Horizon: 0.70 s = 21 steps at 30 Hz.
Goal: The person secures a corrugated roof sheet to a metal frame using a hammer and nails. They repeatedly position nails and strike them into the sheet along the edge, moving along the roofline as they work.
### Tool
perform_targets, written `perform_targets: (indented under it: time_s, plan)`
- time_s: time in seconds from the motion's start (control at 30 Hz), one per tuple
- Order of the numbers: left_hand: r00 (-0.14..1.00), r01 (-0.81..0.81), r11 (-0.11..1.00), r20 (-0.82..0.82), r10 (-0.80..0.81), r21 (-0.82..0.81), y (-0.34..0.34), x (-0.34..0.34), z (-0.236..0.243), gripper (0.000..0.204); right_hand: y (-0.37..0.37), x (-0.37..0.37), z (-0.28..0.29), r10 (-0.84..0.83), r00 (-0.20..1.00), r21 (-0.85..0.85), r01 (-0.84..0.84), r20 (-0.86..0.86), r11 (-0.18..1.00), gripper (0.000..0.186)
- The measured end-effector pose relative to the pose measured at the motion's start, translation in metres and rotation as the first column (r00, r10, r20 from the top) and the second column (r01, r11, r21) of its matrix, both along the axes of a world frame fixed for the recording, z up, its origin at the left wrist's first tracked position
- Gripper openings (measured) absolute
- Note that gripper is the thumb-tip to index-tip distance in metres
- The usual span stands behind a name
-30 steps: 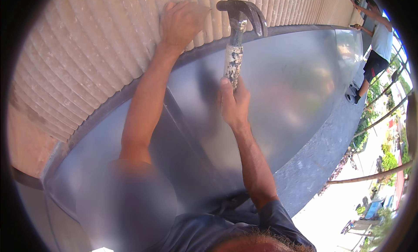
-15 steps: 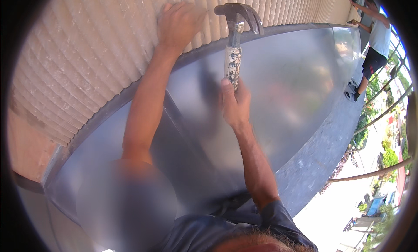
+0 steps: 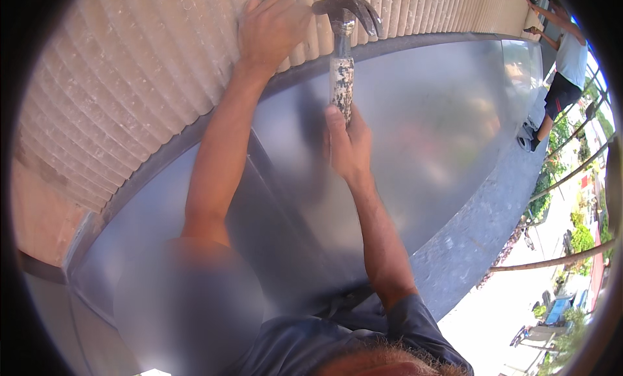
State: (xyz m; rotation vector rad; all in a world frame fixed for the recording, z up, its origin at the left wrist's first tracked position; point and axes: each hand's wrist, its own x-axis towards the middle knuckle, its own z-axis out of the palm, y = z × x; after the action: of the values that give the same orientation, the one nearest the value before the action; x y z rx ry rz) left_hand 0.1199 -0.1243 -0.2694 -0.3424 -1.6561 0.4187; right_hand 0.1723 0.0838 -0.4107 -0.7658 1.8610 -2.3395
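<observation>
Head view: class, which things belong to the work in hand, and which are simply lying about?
In use:
hammer, held in the right hand
ribbed panel, seemingly against the left hand
probably the shiny sheet

Just around:
curved pole
green bushes

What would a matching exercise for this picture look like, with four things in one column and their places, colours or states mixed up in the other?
Column one:
1. Hammer
2. Left hand
3. Ribbed surface
4. Co-worker

Column two:
A. Beige, running along the top and upper left of the view
B. Standing at the far right, in a white top and dark shorts
C. Gripped by the handle in the right hand, claw head uppermost
D. Just left of the hammer's head, at the end of a raised bare forearm

Right pairs: 1-C, 2-D, 3-A, 4-B
</observation>
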Motion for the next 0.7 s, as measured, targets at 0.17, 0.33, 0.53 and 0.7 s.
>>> perform_targets:
  time_s: [0.17, 0.33, 0.53, 0.7]
  plan:
    - [1.0, -0.009, 1.0, 0.007, 0.009, 0.02, -0.002, 0.001, 0.001, 0.007, 0.0, 0.004, -0.002, -0.019, 1.0, -0.009, 0.019, 0.001, 1.0, 0.054]
    - [0.999, -0.026, 0.999, 0.039, 0.026, 0.021, 0.001, 0.003, 0.001, 0.007, -0.003, 0.0, 0.002, 0.02, 0.999, 0.024, -0.021, 0.032, 0.999, 0.053]
    - [0.999, 0.017, 0.998, 0.027, -0.019, 0.055, 0.004, 0.003, -0.002, 0.007, -0.001, 0.01, 0.004, 0.003, 1.0, 0.041, -0.004, 0.008, 0.999, 0.049]
    - [0.997, -0.059, 0.997, 0.047, 0.057, 0.046, 0.004, 0.008, 0.002, 0.008, 0.013, 0.015, 0.007, 0.026, 0.998, -0.083, -0.022, 0.051, 0.996, 0.052]
